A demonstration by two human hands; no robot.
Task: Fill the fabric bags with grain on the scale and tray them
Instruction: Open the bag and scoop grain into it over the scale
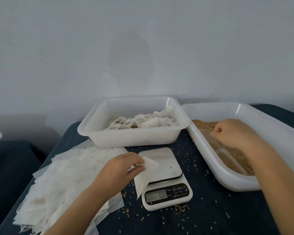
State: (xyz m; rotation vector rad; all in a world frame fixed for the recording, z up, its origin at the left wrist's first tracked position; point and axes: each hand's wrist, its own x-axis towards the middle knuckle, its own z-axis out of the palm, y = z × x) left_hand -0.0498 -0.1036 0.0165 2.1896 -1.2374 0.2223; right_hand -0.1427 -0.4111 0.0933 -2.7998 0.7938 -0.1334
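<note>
left hand: fingers pinched | right hand: fingers curled

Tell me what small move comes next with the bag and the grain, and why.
Probably lift a scoop of brown grain across to the empty white fabric bag: the left hand pinches it over the white digital scale, while the right hand grips a clear scoop in the grain.

Near tabletop right of scale is open to me; two tubs wall the far side, bag pile blocks left.
</note>
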